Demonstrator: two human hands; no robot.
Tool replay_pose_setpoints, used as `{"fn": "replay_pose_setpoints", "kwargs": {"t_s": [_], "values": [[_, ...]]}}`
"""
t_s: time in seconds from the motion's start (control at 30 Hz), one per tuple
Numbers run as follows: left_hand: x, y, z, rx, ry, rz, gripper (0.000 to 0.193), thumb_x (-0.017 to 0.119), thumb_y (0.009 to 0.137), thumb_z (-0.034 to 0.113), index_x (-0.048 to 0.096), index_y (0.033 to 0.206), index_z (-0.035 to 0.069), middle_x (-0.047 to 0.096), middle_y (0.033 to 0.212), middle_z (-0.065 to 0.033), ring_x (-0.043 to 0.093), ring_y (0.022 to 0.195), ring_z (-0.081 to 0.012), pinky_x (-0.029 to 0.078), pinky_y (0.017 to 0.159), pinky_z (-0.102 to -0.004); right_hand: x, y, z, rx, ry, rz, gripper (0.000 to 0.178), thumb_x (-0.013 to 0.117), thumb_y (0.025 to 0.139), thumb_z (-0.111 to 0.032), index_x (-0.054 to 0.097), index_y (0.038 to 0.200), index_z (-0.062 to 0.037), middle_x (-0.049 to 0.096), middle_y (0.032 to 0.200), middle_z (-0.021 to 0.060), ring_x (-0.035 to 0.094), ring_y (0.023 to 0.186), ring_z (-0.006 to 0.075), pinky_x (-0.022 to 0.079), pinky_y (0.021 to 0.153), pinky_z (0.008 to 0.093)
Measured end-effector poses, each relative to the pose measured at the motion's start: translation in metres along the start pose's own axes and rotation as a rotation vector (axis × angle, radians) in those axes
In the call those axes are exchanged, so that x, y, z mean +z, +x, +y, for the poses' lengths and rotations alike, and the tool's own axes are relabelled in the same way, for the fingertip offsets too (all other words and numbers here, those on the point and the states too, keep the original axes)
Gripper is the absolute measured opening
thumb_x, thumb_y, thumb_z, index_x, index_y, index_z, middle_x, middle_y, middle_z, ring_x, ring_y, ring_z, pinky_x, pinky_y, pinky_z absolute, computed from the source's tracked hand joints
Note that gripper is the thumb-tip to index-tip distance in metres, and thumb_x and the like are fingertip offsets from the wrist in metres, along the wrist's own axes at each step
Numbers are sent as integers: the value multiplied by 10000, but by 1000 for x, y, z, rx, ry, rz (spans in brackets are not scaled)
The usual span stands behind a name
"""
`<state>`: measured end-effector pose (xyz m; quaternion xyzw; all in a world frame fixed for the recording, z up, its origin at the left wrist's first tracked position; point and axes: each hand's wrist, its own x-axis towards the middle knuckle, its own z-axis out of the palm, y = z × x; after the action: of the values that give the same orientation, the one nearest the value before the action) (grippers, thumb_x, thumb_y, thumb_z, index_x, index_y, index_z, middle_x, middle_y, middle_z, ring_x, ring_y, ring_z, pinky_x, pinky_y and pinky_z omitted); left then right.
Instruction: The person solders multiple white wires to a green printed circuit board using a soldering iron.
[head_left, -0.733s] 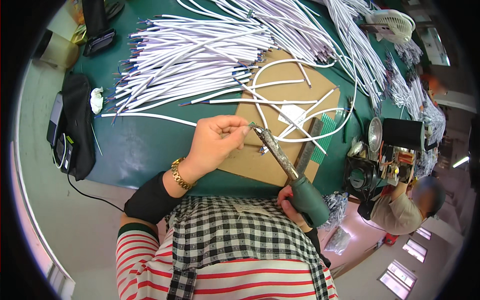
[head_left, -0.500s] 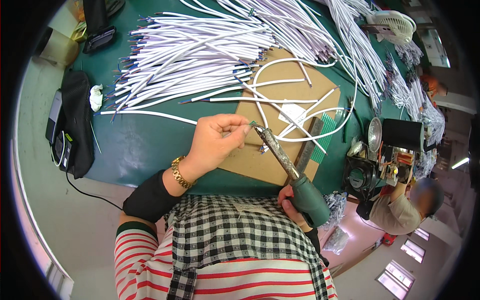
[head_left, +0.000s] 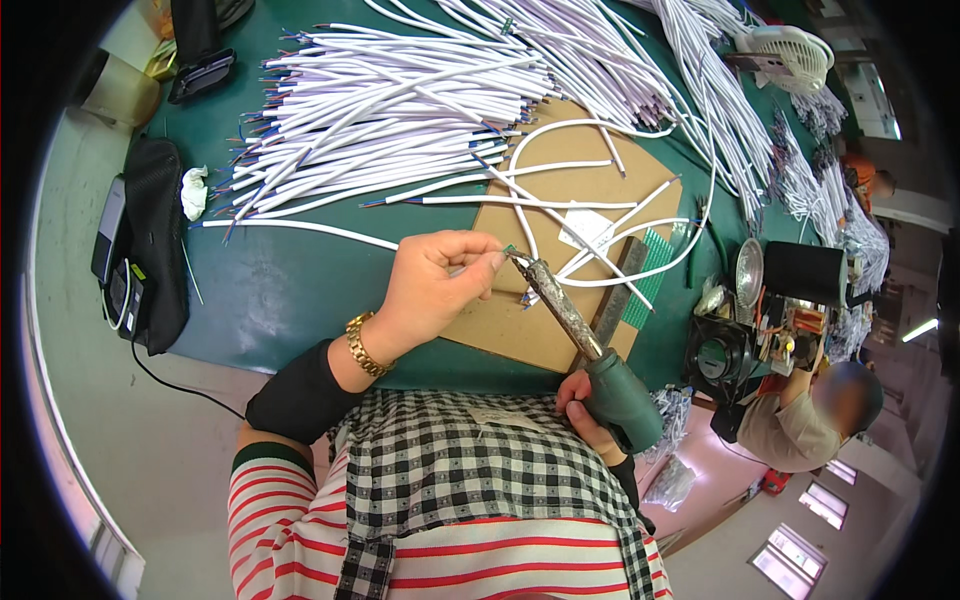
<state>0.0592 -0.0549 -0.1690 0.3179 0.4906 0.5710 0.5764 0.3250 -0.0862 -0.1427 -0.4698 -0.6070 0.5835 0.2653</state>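
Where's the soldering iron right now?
The soldering iron is right of centre in the head view, its green handle in the right hand, its tip just right of the left hand.

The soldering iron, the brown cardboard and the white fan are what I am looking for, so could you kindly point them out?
Soldering iron (head_left: 579, 332), head view: on its metal barrel.
Brown cardboard (head_left: 505, 332), head view: on its bare lower part.
White fan (head_left: 797, 57), head view: on its round grille.

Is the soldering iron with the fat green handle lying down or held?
Held: the soldering iron slants, its handle in the bare right hand, its tip near the bare left hand.
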Motion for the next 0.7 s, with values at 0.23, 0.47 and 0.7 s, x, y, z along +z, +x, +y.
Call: {"fn": "replay_pose_setpoints", "kwargs": {"t_s": [0.23,0.47,0.7], "values": [[0,1,-1,4,29,-2,127,630,862,55,662,945,-35,618,656,-6,491,514,-5,327,425,-158,-1,-3,-8,-38,-111,-6,183,666,720,-27,617,896,-25,625,704,45,624,634,141,503,592,267],[-2,1,-4,51,49,-11,124,630,855,47,660,940,-38,637,713,-19,543,561,-29,389,475,-163,-6,-10,-14,-23,-195,-16,198,673,713,-36,616,903,-32,617,712,35,606,628,135,494,598,262],[-2,1,-3,-19,17,-4,124,630,844,41,658,925,-48,651,757,-18,538,615,-24,419,528,-171,-7,-8,-10,50,-140,-43,110,658,710,-36,628,816,-38,609,687,34,593,604,141,476,572,268]]}}
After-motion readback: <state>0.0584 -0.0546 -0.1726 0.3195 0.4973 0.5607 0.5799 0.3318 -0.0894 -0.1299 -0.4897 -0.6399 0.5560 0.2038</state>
